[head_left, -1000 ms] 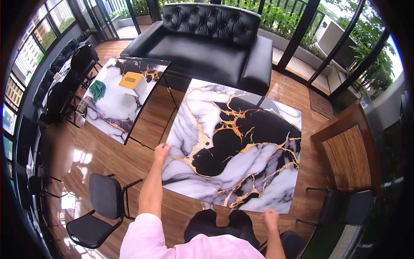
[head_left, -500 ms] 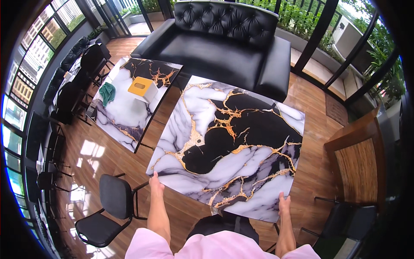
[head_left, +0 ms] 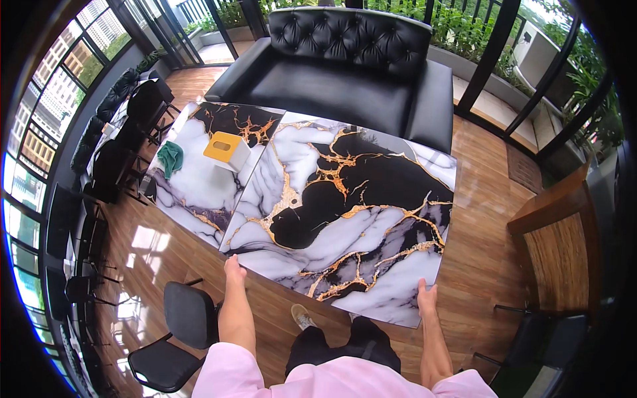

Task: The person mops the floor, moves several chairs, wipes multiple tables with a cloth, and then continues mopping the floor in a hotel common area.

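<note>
A square table (head_left: 345, 199) with a black, white and gold marble top fills the middle of the head view. My left hand (head_left: 233, 268) grips its near left corner. My right hand (head_left: 426, 298) grips its near right corner. The table's left edge touches a second marble table (head_left: 199, 192) of the same pattern. On that second table lie a yellow and white tissue box (head_left: 225, 149) and a green cloth (head_left: 170, 157).
A black tufted sofa (head_left: 345, 73) stands just behind the tables. A black chair (head_left: 179, 331) sits at my lower left, more black chairs (head_left: 126, 139) line the left, and another chair (head_left: 551, 345) is at lower right. A wooden counter (head_left: 557, 245) stands to the right.
The marble table has slid left and away, closing the gap to the second table. My hands went from above the top to gripping its two near corners.
</note>
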A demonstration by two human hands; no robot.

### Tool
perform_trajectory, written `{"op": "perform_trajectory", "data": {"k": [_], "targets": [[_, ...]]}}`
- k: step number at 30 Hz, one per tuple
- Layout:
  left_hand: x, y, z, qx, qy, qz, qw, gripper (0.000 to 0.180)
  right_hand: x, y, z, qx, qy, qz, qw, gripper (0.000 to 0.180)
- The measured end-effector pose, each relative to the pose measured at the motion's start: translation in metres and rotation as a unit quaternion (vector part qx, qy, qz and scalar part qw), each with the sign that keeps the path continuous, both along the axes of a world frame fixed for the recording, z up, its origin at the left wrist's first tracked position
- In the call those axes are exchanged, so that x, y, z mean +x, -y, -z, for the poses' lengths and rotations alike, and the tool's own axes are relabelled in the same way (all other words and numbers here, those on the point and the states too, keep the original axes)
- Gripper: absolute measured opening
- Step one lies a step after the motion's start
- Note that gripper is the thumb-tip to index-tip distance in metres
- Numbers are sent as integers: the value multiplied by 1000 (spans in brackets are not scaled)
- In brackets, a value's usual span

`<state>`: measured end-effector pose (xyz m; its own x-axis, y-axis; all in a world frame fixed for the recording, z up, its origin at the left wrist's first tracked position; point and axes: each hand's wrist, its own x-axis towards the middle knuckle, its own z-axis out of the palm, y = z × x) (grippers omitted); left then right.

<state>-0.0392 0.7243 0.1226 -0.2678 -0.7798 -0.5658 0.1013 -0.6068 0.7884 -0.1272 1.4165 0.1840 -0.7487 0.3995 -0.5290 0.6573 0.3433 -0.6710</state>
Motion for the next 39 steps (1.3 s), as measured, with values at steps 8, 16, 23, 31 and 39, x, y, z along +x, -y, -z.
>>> {"op": "perform_trajectory", "data": {"k": [8,16,23,31,39], "targets": [[42,11,-64,54,69,72,994,13,6,-10,38,91,-27,3,995,80],[149,107,-100,-7,77,137,988,13,106,157,-6,382,157,134,901,74],[77,249,-113,11,52,139,989,22,116,361,32,-333,89,271,899,73],[15,401,-114,77,53,120,988,55,96,422,64,-421,-100,428,793,52],[-38,476,-106,154,-2,133,979,57,89,557,31,-414,-107,502,752,81]]}}
